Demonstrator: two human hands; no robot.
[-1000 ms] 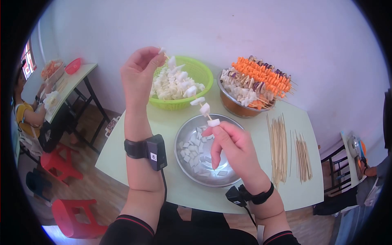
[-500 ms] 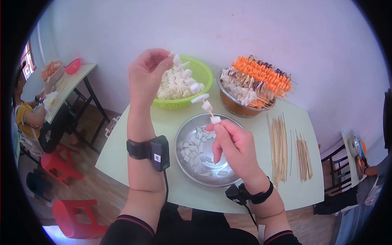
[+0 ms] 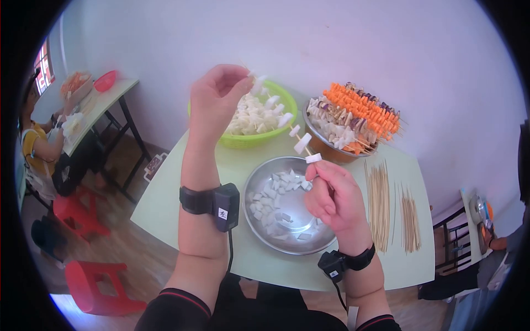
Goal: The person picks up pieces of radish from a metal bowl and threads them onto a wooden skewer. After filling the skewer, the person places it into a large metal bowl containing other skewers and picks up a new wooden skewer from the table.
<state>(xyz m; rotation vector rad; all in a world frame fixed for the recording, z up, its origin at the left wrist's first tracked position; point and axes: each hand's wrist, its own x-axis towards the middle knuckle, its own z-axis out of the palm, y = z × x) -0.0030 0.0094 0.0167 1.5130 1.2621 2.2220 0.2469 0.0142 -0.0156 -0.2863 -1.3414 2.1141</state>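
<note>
A bamboo skewer threaded with several white, radish-like pieces (image 3: 302, 143) slants across the middle of the view. My left hand (image 3: 221, 96) is closed in a pinch at its far upper end, beside the green basket. At the lower end my right hand (image 3: 341, 196) is shut, thumb and forefinger at the last white piece. Below the skewer, partly behind my right hand, stands a steel bowl (image 3: 301, 218) with loose cut white pieces (image 3: 270, 193) in it. The green basket (image 3: 243, 142), partly hidden by my left hand, holds white skewered pieces.
Behind the bowl, a second metal bowl (image 3: 326, 149) carries orange, purple and white skewers (image 3: 361, 110). Bare bamboo sticks (image 3: 379, 204) lie on the table's right side. Red stools (image 3: 96, 289) stand at left. One person (image 3: 41, 146) sits at another table; another person's arm (image 3: 497, 243) shows at right.
The view has shifted, and both hands appear farther right. My right hand's fingers have curled in more. More white pieces now show spaced along the skewer between my hands.
</note>
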